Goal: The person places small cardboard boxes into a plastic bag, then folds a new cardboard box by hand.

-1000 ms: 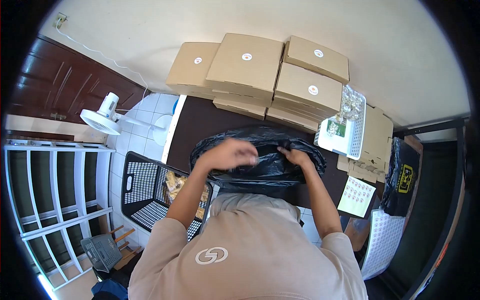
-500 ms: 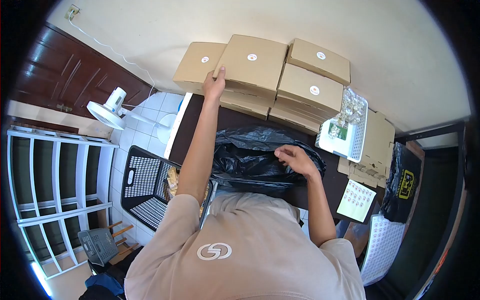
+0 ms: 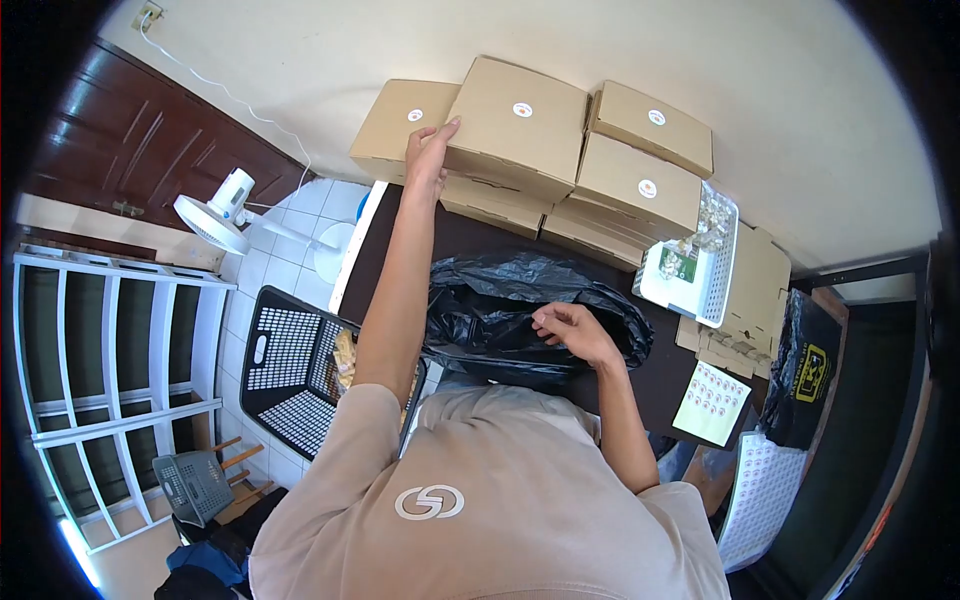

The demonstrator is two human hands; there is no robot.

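My left hand (image 3: 428,160) is at the near left corner of a large brown cardboard box (image 3: 518,105), the top one of the middle stack. Its thumb lies along the box's edge, with the other fingers curled at the side, in front of a lower cardboard box (image 3: 400,125) on the left. A round white sticker marks each lid. My right hand (image 3: 578,333) hovers over a crumpled black plastic bag (image 3: 480,345). Its fingers are loosely bent and a little apart, with nothing seen in them.
Right of the middle stack stand more cardboard boxes (image 3: 640,180). Beyond them are a white basket (image 3: 712,295) with clear packets, flattened cardboard (image 3: 758,290) and a sticker sheet (image 3: 712,403). A black crate (image 3: 290,345) and a white fan (image 3: 212,225) stand at left.
The middle and right box stacks have shifted right, and the middle box has turned slightly. My left hand stays against it. My right hand has moved a little left over the bag.
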